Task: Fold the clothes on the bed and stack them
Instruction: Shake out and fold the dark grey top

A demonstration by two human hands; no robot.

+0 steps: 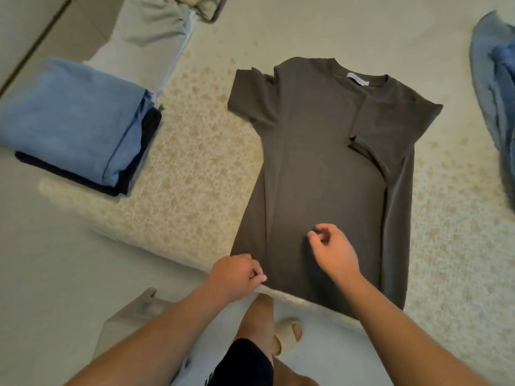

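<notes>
A dark olive T-shirt (315, 168) lies flat on the bed, neck away from me. Its right side and right sleeve are folded inward over the body, and the left sleeve lies spread out. My left hand (237, 274) is curled at the hem's near left corner and pinches the fabric there. Just above the lower middle of the shirt, my right hand (334, 249) hovers with loosely curled fingers that hold nothing. At the left stands a stack of folded clothes (78, 121), light blue on top and dark navy below.
A crumpled blue garment (496, 87) lies at the right edge of the bed. A pale grey cloth (150, 26) and a wire basket (200, 6) sit at the far left. The patterned bed cover (195, 162) ends at the near edge, by my leg and sandal (287, 332).
</notes>
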